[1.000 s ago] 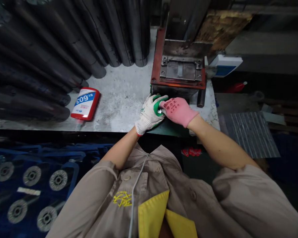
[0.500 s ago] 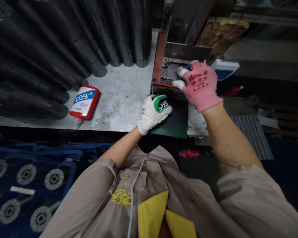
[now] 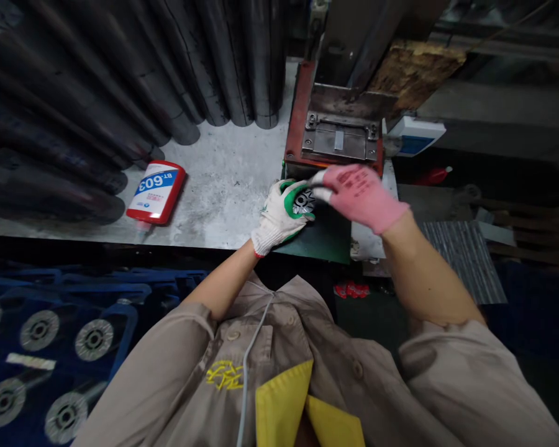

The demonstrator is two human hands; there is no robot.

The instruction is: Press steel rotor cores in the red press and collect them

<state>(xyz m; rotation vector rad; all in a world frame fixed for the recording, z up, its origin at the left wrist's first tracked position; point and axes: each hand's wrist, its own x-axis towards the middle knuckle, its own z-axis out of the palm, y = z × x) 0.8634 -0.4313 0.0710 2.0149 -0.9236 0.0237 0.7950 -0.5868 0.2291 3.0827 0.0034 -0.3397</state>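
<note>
My left hand (image 3: 283, 214), in a white and green glove, wraps round a round slotted metal core (image 3: 303, 202) over the dark green mat (image 3: 328, 233). Just right of it, my right hand (image 3: 354, 194) wears a pink glove. Its white-tipped fingers are pinched at the core's upper right edge; motion blur hides what they hold. Behind the hands, a small light strip (image 3: 339, 140) lies on the metal plate of the press fixture (image 3: 358, 144), which has a red base.
Dark cylinders (image 3: 181, 118) cover the bench's back left. A red and white bottle (image 3: 156, 192) lies on the grey bench (image 3: 218, 180). Blue crates with slotted cores (image 3: 93, 338) stand below left. A white box (image 3: 417, 136) sits right of the fixture.
My right hand has moved from the fixture plate down and left to the core in my left hand. The light strip on the plate is now uncovered, and the core's face shows more.
</note>
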